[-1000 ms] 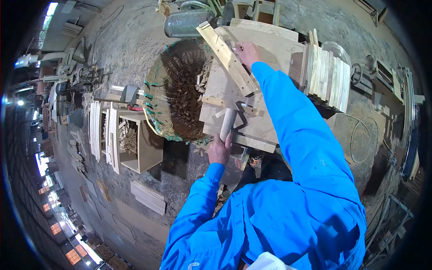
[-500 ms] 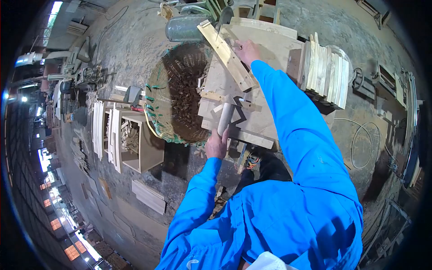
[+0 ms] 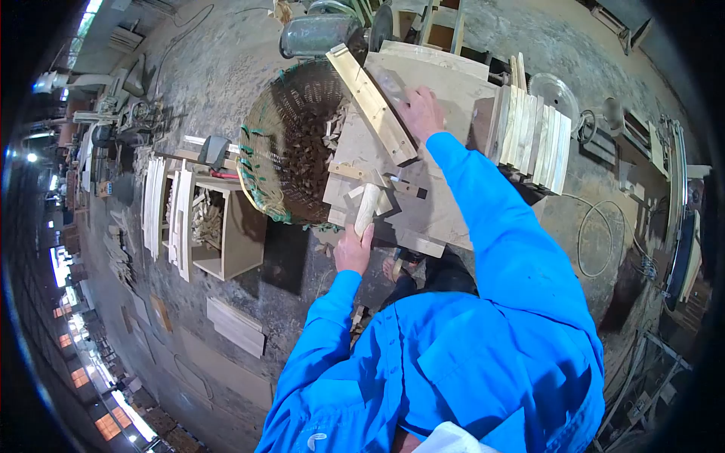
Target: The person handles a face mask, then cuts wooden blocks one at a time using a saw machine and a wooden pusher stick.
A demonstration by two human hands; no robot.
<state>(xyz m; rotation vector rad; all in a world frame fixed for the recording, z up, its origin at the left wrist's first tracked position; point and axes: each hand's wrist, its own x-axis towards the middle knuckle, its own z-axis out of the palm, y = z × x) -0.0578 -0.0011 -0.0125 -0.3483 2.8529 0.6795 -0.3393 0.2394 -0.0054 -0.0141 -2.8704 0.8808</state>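
Note:
My left hand (image 3: 353, 249) is wrapped round the lower end of a pale wooden piece (image 3: 368, 208) at the near left part of the work table (image 3: 445, 170). My right hand (image 3: 421, 112) rests over the table top beside a long wooden bar (image 3: 374, 106) with dark holes, its fingers spread and apart from the bar. A short wooden strip (image 3: 349, 171) and a dark-ended piece (image 3: 408, 186) lie beyond the piece in my left hand.
A wicker basket (image 3: 260, 143) of wood offcuts stands left of the table. Stacked boards (image 3: 532, 140) are at its right. A motor (image 3: 321, 35) is beyond the basket; an open wooden box (image 3: 243, 234) with strips stands at the left.
My right hand has moved slightly nearer and its fingers have spread. The wooden piece in my left hand now shows a paler face. The whole view has shifted a little.

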